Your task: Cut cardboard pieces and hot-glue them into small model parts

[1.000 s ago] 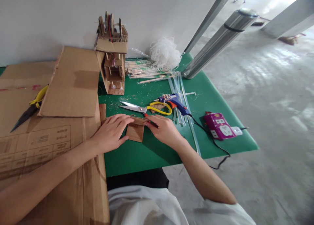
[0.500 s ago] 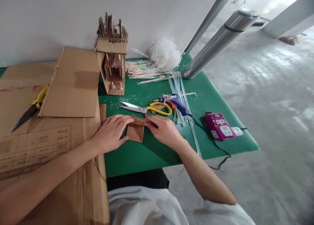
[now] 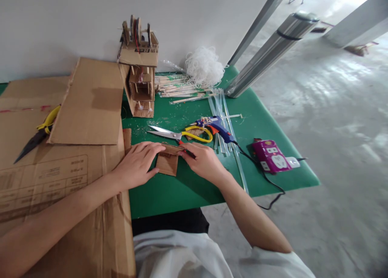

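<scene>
Grey floor (image 3: 342,140) spreads beyond the green table (image 3: 169,199), its left side under large cardboard (image 3: 60,164). Behind stands a cardboard tower (image 3: 138,57); glue gun (image 3: 222,129) and scissors (image 3: 175,135) lie just past the hands. Left hand (image 3: 135,164) and right hand (image 3: 203,160), fingers clamped, hold opposite ends of a small cardboard piece (image 3: 167,164), unmoved since half a second ago.

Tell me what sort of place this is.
Probably a craft or model-making workspace, judging by the glue gun, the yellow-handled scissors and the cardboard structure with small shelf-like levels.
</scene>
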{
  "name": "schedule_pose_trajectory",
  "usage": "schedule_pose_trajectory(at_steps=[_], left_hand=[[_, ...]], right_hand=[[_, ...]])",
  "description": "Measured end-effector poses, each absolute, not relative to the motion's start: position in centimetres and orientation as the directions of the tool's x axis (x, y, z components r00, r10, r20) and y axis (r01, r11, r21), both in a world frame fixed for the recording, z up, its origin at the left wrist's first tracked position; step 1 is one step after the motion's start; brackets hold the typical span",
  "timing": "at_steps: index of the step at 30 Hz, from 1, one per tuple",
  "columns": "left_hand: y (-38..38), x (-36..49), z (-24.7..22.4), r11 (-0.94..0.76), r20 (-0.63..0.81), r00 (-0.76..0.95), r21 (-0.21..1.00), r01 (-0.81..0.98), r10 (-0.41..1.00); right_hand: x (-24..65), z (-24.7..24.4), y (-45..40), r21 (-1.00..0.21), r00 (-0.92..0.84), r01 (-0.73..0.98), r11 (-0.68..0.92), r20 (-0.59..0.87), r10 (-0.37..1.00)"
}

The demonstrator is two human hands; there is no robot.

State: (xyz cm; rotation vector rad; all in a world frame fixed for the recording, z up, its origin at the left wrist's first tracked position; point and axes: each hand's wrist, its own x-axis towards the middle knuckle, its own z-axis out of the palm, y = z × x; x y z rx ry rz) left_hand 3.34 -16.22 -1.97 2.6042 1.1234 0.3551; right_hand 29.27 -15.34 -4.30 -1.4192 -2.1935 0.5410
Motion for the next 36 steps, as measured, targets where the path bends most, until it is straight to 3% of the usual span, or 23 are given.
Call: schedule_pose_trajectory(at_steps=[27, 31, 33, 36], left_hand=[[-16.2, 3.2, -2.1, -0.65, 0.104, 0.662, 0.351, 0.674, 0.742], [-16.3, 3.2, -2.1, -0.645, 0.084, 0.663, 0.355, 0.677, 0.744], [-16.3, 3.2, -2.1, -0.641, 0.088, 0.659, 0.359, 0.679, 0.747], [-16.3, 3.2, -2.1, -0.643, 0.097, 0.659, 0.363, 0.674, 0.746]], right_hand=[[29.6, -2.9, -16.0, -0.577, -0.353, 0.718, 0.389, 0.179, 0.918], [32.6, -2.3, -16.2, -0.461, -0.18, 0.825, 0.327, 0.335, 0.925], [34.7, -2.5, -15.9, -0.365, -0.027, 0.913, 0.181, 0.39, 0.921], [37.3, -3.3, -15.5, -0.298, 0.118, 0.954, -0.011, 0.343, 0.932]])
